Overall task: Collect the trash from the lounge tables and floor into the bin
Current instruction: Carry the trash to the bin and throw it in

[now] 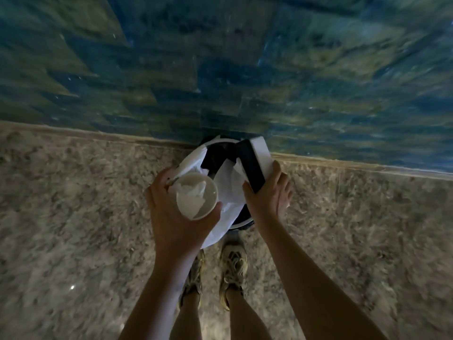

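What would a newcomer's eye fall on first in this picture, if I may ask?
At centre, the left grip holds a paper cup stuffed with crumpled tissue at the left edge of a white-lined bin. Beside it, the right grip holds a black-and-white box over the bin's right rim. A blurred blue-green surface fills the upper half.

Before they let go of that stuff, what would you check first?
1. Left hand gripping the paper cup: ok.
2. Right hand holding the box: ok.
3. Both items above the bin: ok.
4. Liner open at the top: ok.
5. Room left inside: cannot tell.
6. Tissue tucked in the paper cup: ok.
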Motion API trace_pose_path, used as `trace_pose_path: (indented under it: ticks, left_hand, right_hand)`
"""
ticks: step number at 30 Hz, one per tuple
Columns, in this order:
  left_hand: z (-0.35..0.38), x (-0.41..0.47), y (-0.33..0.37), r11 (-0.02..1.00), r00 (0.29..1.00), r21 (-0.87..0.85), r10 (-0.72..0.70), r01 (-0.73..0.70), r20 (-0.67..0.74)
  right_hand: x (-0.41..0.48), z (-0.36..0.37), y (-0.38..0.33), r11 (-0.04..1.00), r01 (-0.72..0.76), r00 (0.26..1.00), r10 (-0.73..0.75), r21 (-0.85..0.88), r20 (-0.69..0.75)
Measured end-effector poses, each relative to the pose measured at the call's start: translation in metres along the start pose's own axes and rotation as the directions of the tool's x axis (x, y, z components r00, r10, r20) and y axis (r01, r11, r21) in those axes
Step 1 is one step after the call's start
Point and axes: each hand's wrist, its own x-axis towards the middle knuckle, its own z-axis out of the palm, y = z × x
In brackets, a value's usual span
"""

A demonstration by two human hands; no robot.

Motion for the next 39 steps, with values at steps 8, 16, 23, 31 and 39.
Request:
trace_pose_path:
  ticks: [8, 16, 23, 31, 39]
  left_hand:
    - [0.029, 0.016, -0.044, 0.996, 0.994, -0.028, -0.079, 0.082, 0.080]
    - [0.031, 0.008, -0.041, 0.998, 0.997, 0.014, -0.060, 0.060, 0.043]
    - [0.053, -0.006, -0.022, 1.000, 1.000, 0.000, 0.020, -0.020, -0.011]
    - [0.065, 0.000, -0.028, 0.988, 0.986, -0.153, -0.006, 0.032, 0.164]
    - [0.071, 0.012, -0.050, 0.927, 0.946, -0.247, -0.225, 0.282, 0.234]
  right_hand:
    - [0.021, 0.057, 0.005, 1.000, 0.016, 0.989, -0.016, -0.002, 0.144]
    - [-0.002, 0.016, 0.004, 0.901, 0.296, 0.909, -0.368, 0.316, 0.197]
    - [-0.041, -0.022, -0.005, 0.698, 0.284, 0.777, -0.569, 0.657, 0.269]
    - [-0.028, -0.014, 0.000, 0.764, 0.151, 0.868, -0.406, 0.627, 0.286]
    - [-0.004, 0.008, 0.009, 0.824, 0.132, 0.900, -0.333, 0.551, 0.282]
